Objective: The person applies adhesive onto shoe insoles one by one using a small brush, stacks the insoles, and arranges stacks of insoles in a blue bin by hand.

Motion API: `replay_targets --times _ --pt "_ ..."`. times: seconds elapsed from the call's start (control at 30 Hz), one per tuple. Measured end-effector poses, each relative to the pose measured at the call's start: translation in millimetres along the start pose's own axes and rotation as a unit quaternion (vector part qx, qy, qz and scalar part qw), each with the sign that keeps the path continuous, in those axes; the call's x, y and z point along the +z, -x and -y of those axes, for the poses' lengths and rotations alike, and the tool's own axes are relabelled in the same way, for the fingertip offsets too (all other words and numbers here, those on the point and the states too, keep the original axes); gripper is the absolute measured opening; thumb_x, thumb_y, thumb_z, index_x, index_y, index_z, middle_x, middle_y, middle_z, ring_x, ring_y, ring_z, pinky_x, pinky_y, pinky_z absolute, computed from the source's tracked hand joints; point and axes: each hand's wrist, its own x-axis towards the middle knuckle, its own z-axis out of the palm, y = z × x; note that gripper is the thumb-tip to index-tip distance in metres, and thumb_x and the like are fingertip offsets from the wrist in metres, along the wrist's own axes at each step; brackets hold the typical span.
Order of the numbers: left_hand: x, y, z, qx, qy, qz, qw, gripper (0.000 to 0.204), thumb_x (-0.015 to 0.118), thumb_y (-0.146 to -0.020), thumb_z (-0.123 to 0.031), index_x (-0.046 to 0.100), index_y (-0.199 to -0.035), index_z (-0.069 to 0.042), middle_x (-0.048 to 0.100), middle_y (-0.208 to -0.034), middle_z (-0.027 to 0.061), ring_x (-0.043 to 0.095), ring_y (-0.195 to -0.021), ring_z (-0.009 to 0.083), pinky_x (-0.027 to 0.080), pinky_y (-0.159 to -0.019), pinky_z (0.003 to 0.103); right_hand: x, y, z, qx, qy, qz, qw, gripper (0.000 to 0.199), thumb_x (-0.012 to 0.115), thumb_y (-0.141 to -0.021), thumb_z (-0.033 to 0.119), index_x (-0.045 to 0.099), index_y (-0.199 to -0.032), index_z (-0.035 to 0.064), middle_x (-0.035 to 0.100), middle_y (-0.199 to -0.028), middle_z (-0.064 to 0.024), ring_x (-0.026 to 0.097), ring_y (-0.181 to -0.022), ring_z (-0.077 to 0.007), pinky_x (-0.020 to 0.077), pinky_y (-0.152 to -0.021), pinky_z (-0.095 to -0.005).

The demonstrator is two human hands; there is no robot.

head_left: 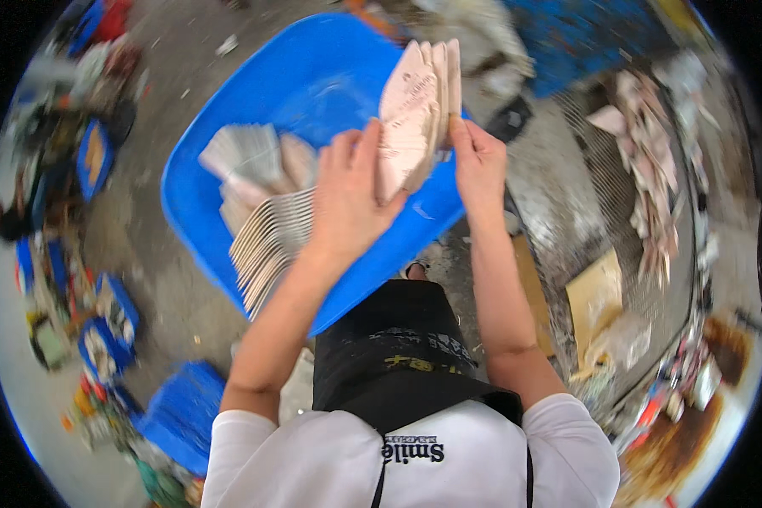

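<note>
A fanned stack of flat, pale pink cut pieces (pixel 409 118) with faint printing stands over the right part of a large blue tub (pixel 313 72). My left hand (pixel 343 195) grips the stack from its left side, fingers on the face and thumb near the lower edge. At the stack's right edge, my right hand (pixel 481 161) pinches the pieces between thumb and bent fingers. Inside the tub, left of my left hand, lies a long row of similar thin pieces (pixel 271 237). Behind that row sits a looser, blurred bunch of pale pieces (pixel 245 157).
Pinkish scraps (pixel 648 173) lie heaped on ridged metal at the right, above a tan board (pixel 594 292). Another blue tub (pixel 182 415) stands at lower left. A person (pixel 25 207) is at the far left, near smaller blue tubs. My black apron (pixel 381 339) meets the tub's near side.
</note>
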Motion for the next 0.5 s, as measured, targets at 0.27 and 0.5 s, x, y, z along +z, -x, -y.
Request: replay_targets --times 0.27,0.5 --pt "73 -115 -152 0.210 0.040 0.256 0.943 0.082 0.082 -0.061 -0.030 0.055 -0.133 -0.002 0.063 -0.116 0.0191 0.060 -0.109 0.0365 0.048 -0.096 0.041 -200 23 -10 0.127 0.024 -0.258 0.958 0.036 0.062 -0.095 0.031 0.074 -0.093 -0.0034 0.063 -0.063 -0.0099 0.055 -0.062 -0.0139 0.0475 -0.062 -0.0345" --pt "304 -179 -227 0.251 0.096 0.512 0.816 0.092 0.082 -0.069 -0.047 0.048 -0.144 -0.006 0.058 -0.138 0.0179 0.056 -0.126 0.0305 0.045 -0.106 0.040 -343 25 -145 0.333 -0.028 -0.289 0.897 0.035 0.063 -0.090 0.028 0.075 -0.096 -0.0043 0.074 -0.078 -0.0153 0.071 -0.076 -0.0228 0.0536 -0.072 -0.0359"
